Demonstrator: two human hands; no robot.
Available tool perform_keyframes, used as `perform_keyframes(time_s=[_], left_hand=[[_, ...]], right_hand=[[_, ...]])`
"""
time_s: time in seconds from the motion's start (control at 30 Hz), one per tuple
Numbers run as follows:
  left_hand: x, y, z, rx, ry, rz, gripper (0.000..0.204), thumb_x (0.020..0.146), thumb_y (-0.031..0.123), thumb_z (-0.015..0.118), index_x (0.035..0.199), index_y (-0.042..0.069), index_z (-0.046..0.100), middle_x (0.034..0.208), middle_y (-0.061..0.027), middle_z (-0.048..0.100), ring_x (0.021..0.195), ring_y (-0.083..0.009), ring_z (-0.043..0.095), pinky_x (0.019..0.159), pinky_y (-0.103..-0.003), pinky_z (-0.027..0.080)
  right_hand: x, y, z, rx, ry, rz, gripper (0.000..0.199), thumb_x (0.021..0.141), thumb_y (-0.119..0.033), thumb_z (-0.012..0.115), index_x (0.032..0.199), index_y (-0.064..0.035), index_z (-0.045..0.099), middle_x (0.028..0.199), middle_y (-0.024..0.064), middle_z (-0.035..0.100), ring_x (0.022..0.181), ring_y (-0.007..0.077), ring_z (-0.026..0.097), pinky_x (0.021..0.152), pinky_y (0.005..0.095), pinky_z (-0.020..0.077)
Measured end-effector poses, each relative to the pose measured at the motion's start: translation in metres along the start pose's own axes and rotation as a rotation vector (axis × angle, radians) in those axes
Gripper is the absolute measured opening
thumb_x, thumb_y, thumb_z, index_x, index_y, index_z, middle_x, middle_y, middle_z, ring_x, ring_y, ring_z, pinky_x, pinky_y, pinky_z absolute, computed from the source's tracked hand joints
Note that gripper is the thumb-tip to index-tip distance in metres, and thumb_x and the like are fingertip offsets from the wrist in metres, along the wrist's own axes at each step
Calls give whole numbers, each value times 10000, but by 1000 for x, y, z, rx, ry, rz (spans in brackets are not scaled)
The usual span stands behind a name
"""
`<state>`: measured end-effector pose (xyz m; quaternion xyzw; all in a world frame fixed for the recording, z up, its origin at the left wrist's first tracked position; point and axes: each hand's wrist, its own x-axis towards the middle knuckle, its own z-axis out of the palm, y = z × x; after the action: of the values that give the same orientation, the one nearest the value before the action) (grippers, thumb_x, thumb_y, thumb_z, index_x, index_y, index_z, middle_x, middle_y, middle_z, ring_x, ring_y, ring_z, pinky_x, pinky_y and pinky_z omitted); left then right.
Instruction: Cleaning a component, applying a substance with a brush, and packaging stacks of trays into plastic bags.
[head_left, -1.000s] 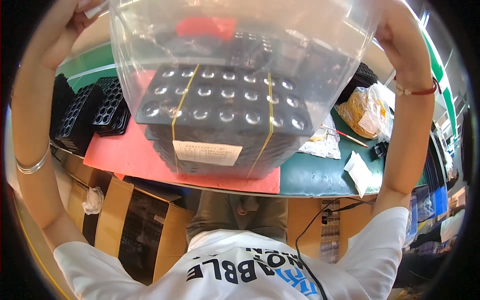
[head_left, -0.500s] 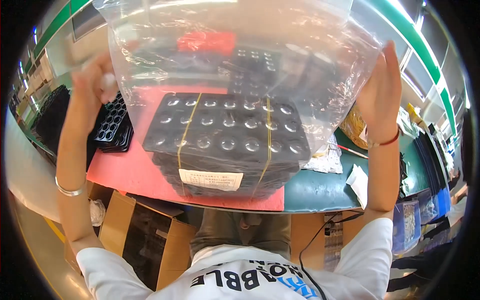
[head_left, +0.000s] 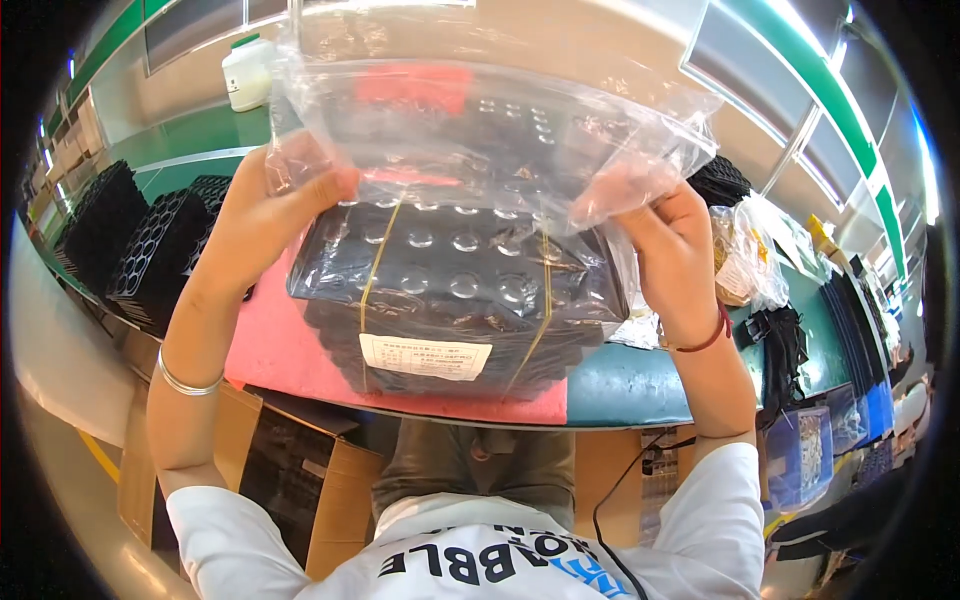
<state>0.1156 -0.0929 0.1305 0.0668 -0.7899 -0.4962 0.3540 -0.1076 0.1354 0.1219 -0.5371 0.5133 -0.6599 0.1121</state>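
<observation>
A stack of black plastic trays with round dimples (head_left: 440, 265) stands in front of me inside a clear plastic bag (head_left: 520, 130). Two yellow bands run over the stack, and its near side bears a white label (head_left: 425, 357). Behind the top of the stack, my left hand (head_left: 285, 200) pinches the bag near its left side, thumb pointing inward. Opposite it, my right hand (head_left: 665, 225) grips the bag at the right, its fingers partly behind the film. The upper part of the bag sags beyond both hands.
Under the stack lies a pink sheet (head_left: 275, 345) on the green table (head_left: 630, 385). More black trays (head_left: 150, 250) stand at the left, near a white jug with a green lid (head_left: 248, 75). Clear bags (head_left: 745, 255) and black pieces (head_left: 775, 350) lie at the right. Open cardboard boxes (head_left: 340, 505) sit below.
Both hands have come inward and lower, toward the stack. The bag's raised upper part has dropped and folded down behind the trays, uncovering the white jug at the back left.
</observation>
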Motion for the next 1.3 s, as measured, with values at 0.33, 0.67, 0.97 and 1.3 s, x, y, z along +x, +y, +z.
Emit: perform_keyframes(time_s=[0.33,0.67,0.97,1.3], left_hand=[[14,-20,-10,-149,216,-111,154,829,161,663,772,33,600,700,-30,619,650,-74,555,615,-214,419],[-5,-47,-54,280,276,-392,325,852,329,591,696,44,608,586,10,516,493,-48,401,404,-211,263],[1,52,17,824,-293,360,606,613,369,804,1062,0,634,998,-196,654,925,-363,615,827,-389,472],[7,24,18,946,-155,153,451,708,309,702,1007,-12,592,925,-170,617,891,-337,568,840,-380,426]], right_hand=[[13,8,-8,73,179,145,91,867,-69,600,923,2,610,730,47,638,624,91,589,569,203,435],[-10,13,-61,-134,459,198,266,819,-35,584,1067,-26,488,673,-27,456,506,43,374,445,198,280],[29,-45,35,-699,-589,-534,515,734,-344,714,1085,14,594,1096,173,598,1044,313,574,911,389,435],[17,-12,11,-652,-434,-17,601,762,-477,683,1115,-2,576,991,165,626,917,284,601,813,342,463]])
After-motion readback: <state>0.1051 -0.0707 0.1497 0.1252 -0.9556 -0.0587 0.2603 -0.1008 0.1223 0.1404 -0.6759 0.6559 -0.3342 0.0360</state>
